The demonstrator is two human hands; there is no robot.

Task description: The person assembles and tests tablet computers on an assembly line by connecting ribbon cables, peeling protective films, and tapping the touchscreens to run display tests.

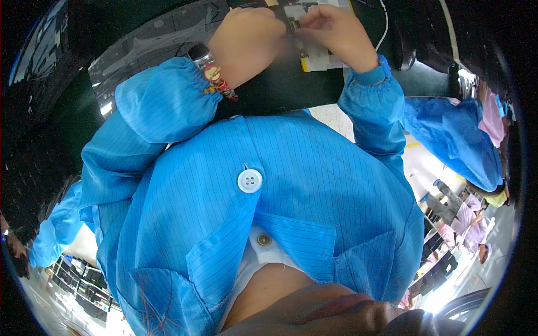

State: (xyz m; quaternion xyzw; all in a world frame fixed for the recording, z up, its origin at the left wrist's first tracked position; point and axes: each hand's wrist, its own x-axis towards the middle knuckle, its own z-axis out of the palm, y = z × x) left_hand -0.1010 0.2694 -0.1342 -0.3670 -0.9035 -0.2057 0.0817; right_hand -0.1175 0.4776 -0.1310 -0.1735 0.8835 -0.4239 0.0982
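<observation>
My left hand (246,47) is curled into a loose fist over the dark worktop (269,95). Its fingertips point away from me, and whatever they hold is hidden. Close by, my right hand (339,36) has its thumb and fingers drawn together in a pinch; anything between them is too small or blurred to name. Under and beside the right fingers lies a flat, pale and dark piece with yellow edges (315,63), partly covered by that hand. A watch (199,52) and a colourful bracelet (217,81) sit on my left wrist.
A glossy clear sheet (151,47) lies on the worktop to the left, beyond my left sleeve. At the right a thin white cable (385,25) curves down. People in blue (457,137) and pink (469,224) clothing are off to the right.
</observation>
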